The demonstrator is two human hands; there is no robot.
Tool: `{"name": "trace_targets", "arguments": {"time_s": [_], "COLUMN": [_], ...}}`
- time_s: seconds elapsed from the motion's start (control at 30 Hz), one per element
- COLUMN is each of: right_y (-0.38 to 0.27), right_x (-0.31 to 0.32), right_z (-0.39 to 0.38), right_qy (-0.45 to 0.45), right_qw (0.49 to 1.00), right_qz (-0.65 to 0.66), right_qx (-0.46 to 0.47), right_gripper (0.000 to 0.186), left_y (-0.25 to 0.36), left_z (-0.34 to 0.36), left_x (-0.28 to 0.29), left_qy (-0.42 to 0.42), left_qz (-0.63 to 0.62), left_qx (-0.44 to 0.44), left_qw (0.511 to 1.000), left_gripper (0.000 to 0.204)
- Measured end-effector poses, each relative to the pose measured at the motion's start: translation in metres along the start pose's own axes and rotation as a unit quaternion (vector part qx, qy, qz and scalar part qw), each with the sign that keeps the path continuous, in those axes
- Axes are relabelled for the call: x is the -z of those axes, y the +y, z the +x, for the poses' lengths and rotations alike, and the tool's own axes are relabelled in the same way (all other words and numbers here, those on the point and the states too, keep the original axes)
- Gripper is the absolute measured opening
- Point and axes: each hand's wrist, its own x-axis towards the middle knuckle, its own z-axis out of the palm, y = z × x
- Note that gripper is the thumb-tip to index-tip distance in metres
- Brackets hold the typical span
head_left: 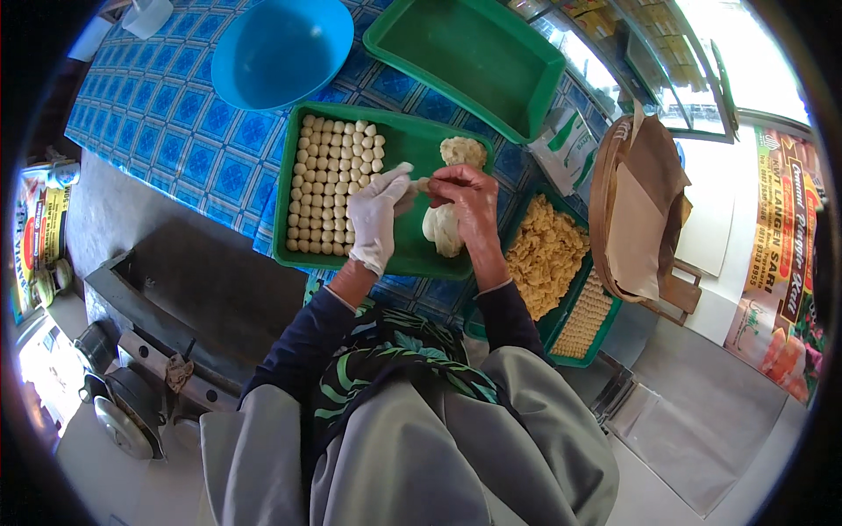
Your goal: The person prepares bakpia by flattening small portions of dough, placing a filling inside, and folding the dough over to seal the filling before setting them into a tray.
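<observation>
My left hand [375, 219], in a white glove, is closed with the fingers pinched around a small piece of dough [422, 185]. From the other side my bare right hand [474, 206] pinches the same piece. Both hands are over a green tray [399, 130]. Rows of small pale dough balls [329, 180] fill the left part of this tray. Beside my right hand lie a smooth white dough lump [441, 230], partly under the hand, and a rougher yellowish lump [463, 152].
A blue basin [282, 53] and another green tray [465, 61] stand farther back on the blue checked tablecloth [189, 105]. To the right are a tray of yellow crumbly mass [544, 254], more small balls [583, 324], a white package [566, 149] and a round woven tray [614, 210].
</observation>
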Motion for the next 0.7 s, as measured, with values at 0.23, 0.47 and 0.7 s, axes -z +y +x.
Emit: {"name": "trace_targets", "arguments": {"time_s": [0.23, 0.47, 0.7], "right_y": [-0.017, 0.056, 0.009], "right_x": [0.021, 0.037, 0.048], "right_z": [-0.009, -0.016, -0.020], "right_qy": [0.014, 0.053, -0.028], "right_qw": [0.953, 0.723, 0.935], "right_qz": [-0.274, -0.634, -0.342], "right_qx": [0.127, 0.268, 0.092], "right_gripper": [0.011, 0.009, 0.009], "left_y": [-0.002, -0.016, -0.015], "left_z": [0.014, 0.012, 0.010], "left_x": [0.007, 0.018, 0.021], "left_qy": [-0.077, -0.095, -0.132], "left_qz": [-0.023, -0.126, -0.110], "left_qx": [0.007, 0.070, 0.013], "left_qw": [0.997, 0.985, 0.985], "left_gripper": [0.021, 0.023, 0.030]}}
